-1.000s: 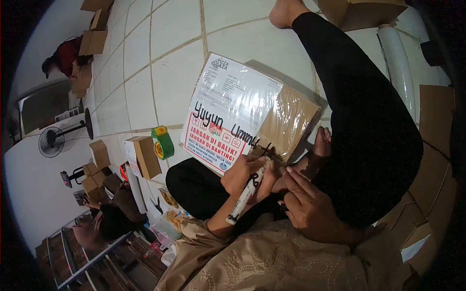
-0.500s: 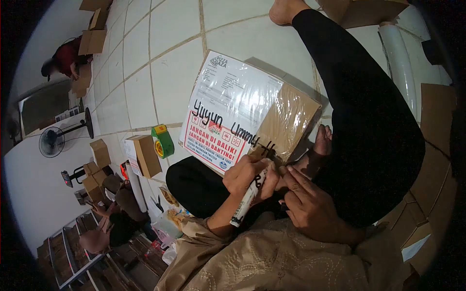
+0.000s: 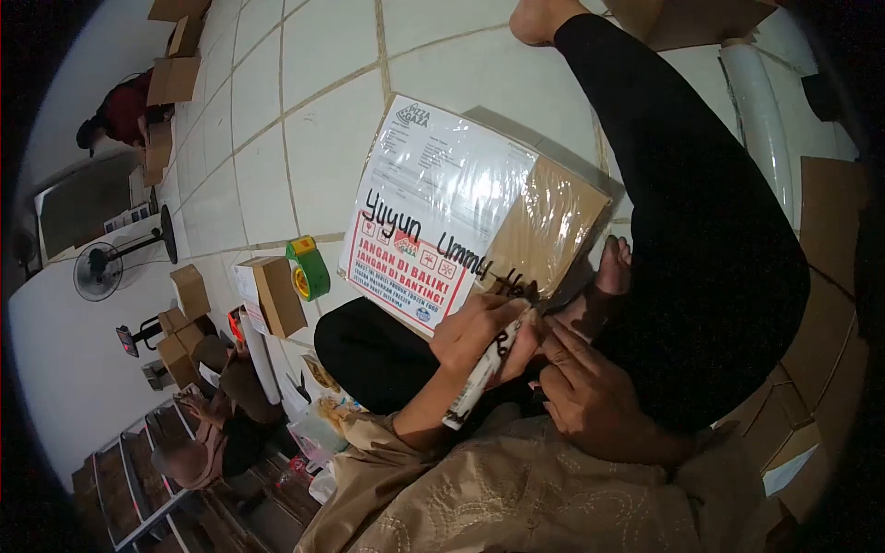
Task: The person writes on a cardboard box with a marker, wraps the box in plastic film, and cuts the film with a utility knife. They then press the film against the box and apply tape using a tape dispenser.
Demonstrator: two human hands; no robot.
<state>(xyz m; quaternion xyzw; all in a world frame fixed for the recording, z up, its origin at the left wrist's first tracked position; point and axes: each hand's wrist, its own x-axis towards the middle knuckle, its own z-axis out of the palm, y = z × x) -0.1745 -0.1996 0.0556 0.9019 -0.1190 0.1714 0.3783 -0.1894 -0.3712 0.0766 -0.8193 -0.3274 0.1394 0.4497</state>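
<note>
A sealed carton (image 3: 553, 217) lies in front of me under shiny clear film, with a printed white and red label (image 3: 442, 175). Black handwriting reading "Yuyun Ummu He" runs across it. My left hand (image 3: 489, 336) is closed around a white marker (image 3: 479, 382), its tip at the end of the lettering near the carton's lower right corner. Close beside it, my right hand (image 3: 585, 392) has its fingertips by the carton's near edge. Some of its fingers are curled around a small dark piece, too hidden to name.
A green tape roll (image 3: 309, 267) and an opened carton (image 3: 277, 295) stand to the left. Beyond are a fan (image 3: 97, 269), a seated person (image 3: 221, 415) and another person (image 3: 124, 115) by boxes. A roll of clear film (image 3: 761, 129) and flattened cardboard (image 3: 830, 240) lie right.
The marker in my left hand has shifted slightly right, and an "e" now follows the "H" on the carton. My right hand has stayed nearly still.
</note>
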